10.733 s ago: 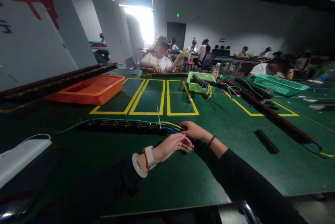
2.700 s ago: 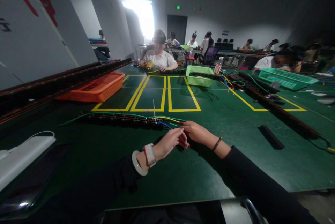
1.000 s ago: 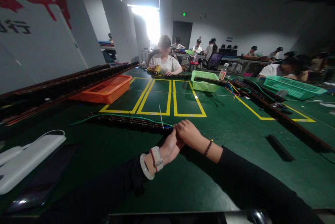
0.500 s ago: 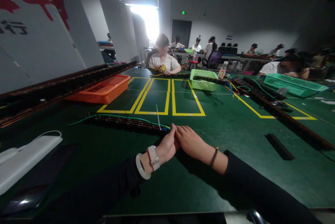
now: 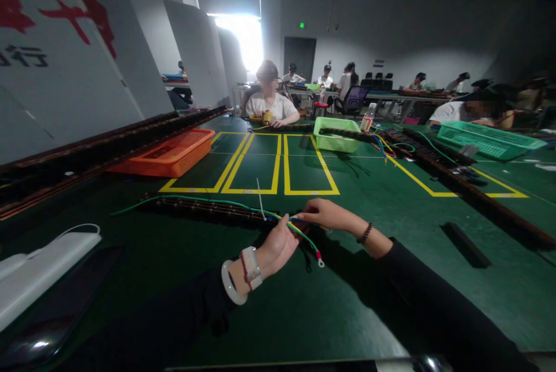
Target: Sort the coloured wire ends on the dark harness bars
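On the green table (image 5: pixel 382 201), just in front of me, the black strip (image 5: pixel 208 208) lies lengthwise, its wires running off the right end into my hands. My left hand (image 5: pixel 277 246) has thumb and fingers closed on the green wire (image 5: pixel 309 240), whose ringed tip sticks out past them; my right hand (image 5: pixel 328 214) bends over the blue wire (image 5: pixel 295 219) beside it, and I cannot tell whether those fingertips meet. To do this well, I think I should pinch near the strip's end, lay the wires side by side without crossing, and pull gently so nothing strains where they leave it. The white tie (image 5: pixel 260 201) stands up loosely, so I would guide the wires without knocking it. Counting what shows: one metal ring (image 5: pixel 321 263) on my green wire, one upright tie, three baskets (one orange (image 5: pixel 174 168), one light green (image 5: pixel 334 143), one teal (image 5: pixel 486 139)), one bottle (image 5: pixel 368 119), and three yellow taped boxes (image 5: pixel 311 192) in a row, with another partly covered farther right.
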`<state>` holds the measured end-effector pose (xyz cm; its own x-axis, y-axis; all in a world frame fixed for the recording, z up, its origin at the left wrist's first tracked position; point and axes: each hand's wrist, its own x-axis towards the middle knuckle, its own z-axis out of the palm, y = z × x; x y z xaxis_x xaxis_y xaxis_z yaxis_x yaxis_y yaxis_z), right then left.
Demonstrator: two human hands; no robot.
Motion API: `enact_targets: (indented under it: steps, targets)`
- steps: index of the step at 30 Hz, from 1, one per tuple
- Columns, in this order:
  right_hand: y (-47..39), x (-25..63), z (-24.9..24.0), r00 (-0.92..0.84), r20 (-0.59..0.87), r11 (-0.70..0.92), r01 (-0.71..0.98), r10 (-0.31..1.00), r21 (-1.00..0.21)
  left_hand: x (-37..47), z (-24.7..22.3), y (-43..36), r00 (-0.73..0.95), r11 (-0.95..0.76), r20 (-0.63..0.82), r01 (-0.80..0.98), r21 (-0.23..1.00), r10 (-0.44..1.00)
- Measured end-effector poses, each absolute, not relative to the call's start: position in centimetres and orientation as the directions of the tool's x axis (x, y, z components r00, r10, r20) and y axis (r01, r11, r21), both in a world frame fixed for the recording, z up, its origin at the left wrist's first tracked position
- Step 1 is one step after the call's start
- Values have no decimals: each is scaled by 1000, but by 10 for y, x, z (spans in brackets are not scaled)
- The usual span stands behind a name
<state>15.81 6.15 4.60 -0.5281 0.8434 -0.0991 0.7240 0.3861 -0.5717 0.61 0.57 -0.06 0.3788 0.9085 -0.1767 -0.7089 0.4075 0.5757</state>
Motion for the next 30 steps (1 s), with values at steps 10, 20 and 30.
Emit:
enact_targets:
  steps: [10, 20, 30]
  targets:
    - [52, 160, 38, -782, -414, -209, 357, 465, -910, -1, 5, 4, 481, 467, -152, -649, 601, 864]
    - [40, 144, 46, -616, -262, 347, 689, 743, -636, -1, 1, 5, 401, 467, -249, -665, 583, 882]
    - [1, 116, 40, -596, 30, 569, 780, 803, 261, 4, 6, -1, 300, 425, -302, -680, 597, 905]
